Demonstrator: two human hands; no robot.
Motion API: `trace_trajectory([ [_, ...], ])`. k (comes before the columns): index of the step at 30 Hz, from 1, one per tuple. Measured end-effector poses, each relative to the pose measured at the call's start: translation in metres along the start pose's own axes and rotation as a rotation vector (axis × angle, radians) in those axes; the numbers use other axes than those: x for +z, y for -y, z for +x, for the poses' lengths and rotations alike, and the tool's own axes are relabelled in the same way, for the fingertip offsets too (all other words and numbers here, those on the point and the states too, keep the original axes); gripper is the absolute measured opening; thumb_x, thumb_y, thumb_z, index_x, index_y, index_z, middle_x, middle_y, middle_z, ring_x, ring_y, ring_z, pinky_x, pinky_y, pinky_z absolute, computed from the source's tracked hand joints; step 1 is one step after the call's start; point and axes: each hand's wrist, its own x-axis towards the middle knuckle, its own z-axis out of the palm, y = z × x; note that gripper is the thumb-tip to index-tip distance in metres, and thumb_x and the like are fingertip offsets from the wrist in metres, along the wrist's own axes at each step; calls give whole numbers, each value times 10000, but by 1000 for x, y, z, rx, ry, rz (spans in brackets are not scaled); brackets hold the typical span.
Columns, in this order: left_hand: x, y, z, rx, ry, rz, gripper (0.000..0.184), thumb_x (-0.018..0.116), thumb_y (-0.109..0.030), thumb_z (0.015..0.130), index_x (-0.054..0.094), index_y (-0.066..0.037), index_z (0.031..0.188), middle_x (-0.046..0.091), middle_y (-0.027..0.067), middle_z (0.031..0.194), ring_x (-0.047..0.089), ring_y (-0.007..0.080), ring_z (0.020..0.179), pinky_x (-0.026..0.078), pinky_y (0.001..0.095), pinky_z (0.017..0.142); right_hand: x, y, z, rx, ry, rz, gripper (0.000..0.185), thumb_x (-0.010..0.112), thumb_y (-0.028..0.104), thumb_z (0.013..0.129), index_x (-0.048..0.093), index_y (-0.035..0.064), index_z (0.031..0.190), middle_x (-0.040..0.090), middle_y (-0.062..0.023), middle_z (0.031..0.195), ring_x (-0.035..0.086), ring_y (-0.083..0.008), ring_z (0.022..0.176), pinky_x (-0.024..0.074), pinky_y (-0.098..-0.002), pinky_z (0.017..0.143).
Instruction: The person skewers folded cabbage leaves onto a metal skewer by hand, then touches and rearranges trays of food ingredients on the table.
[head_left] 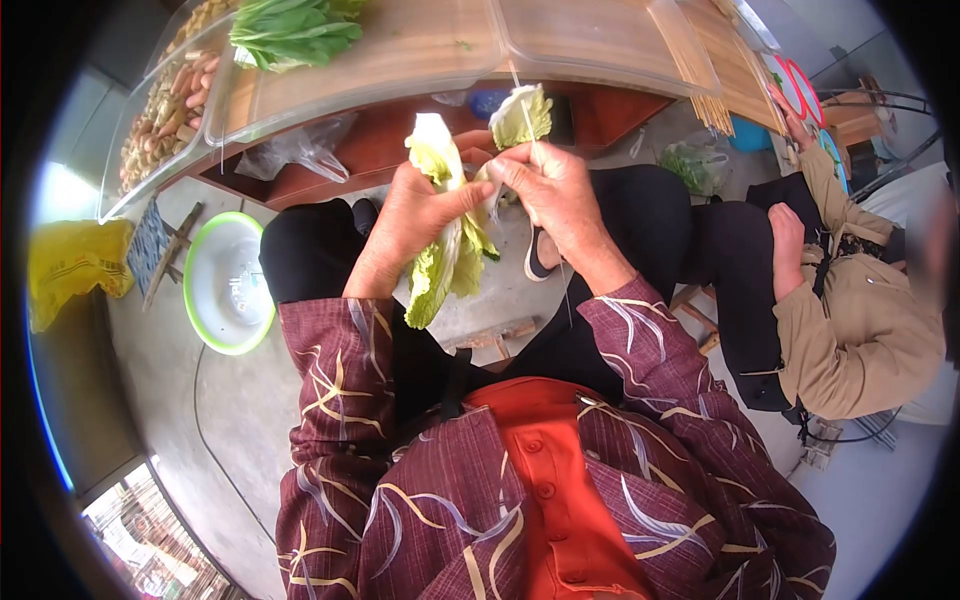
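Pale green cabbage leaves [440, 270] hang from my left hand [425, 210], whose thumb and fingers are closed on them. Close beside it, my right hand [550, 190] pinches a thin skewer [530, 122] that points up toward the table. On the skewer, just above my right fingers, is a small piece of yellow-green leaf [522, 116]. The fingertips of both hands meet near the leaf stems, where the contact is partly hidden.
Clear trays [400, 45] line the table, with leafy greens [295, 32] and skewered pieces [172, 115] at the left. Bare skewers [705, 108] lie at the right. A green-rimmed basin [230, 283] and yellow bag [75, 262] are on the left; a person in tan [860, 330] sits right.
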Motion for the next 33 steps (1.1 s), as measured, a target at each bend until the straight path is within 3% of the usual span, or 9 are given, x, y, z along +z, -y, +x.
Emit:
trace_trajectory([
  [2,-7,-1,0,-48,-108,10,477,715,-75,833,553,28,1270,629,91,1161,601,156,1038,492,300,895,-6,3,4,-58,-66,20,152,668,157,909,667,6,912,640,14,723,524,-19,584,404,-192,494],
  [6,-16,5,2,-91,-206,99,348,713,-65,834,610,37,1150,659,108,1105,637,159,961,527,296,826,-12,7,7,-106,-108,-50,135,684,115,888,668,-12,930,703,-56,795,621,-54,702,492,-216,625],
  [8,-7,3,0,-45,-173,-15,274,743,-53,804,658,7,1058,682,47,980,626,100,840,525,273,753,-10,6,7,-124,-110,-73,137,685,115,887,669,-13,931,703,-55,791,619,-51,702,491,-215,621],
  [13,3,8,3,-22,-162,55,224,768,-58,786,675,-6,983,683,22,873,616,89,791,516,258,722,1,1,7,-182,-83,-37,131,684,112,888,670,-12,925,703,-48,792,601,-43,687,474,-216,593],
  [16,0,11,5,-16,-268,37,173,754,-49,796,667,3,936,678,32,842,622,95,755,520,258,692,3,13,-1,-182,-81,-87,177,609,171,947,663,3,954,642,-14,698,543,-36,619,434,-228,543],
  [18,-6,6,5,-19,-336,-54,154,746,-41,802,657,19,913,671,43,809,630,106,729,528,263,676,-4,17,-8,-176,-118,-150,268,500,236,1003,650,14,998,524,13,612,465,-40,561,388,-244,506],
  [21,-14,2,4,-2,-435,-162,201,743,-52,814,632,3,972,655,45,840,627,115,729,525,262,657,-13,7,-20,-223,-56,-202,333,427,272,1026,636,13,1038,430,21,578,423,-48,536,374,-253,499],
  [26,-16,-3,3,31,-503,-161,200,737,-51,816,620,-11,974,640,36,853,620,112,732,521,261,656,-5,14,-53,-122,106,-213,235,486,153,997,654,7,1071,460,6,565,447,-51,516,385,-255,493],
  [33,-14,3,6,99,-506,-103,196,729,-44,811,620,-12,970,634,29,852,612,100,747,513,251,678,12,19,-52,-146,153,-265,277,455,183,1018,652,21,1128,449,20,511,422,-33,465,354,-234,458],
])
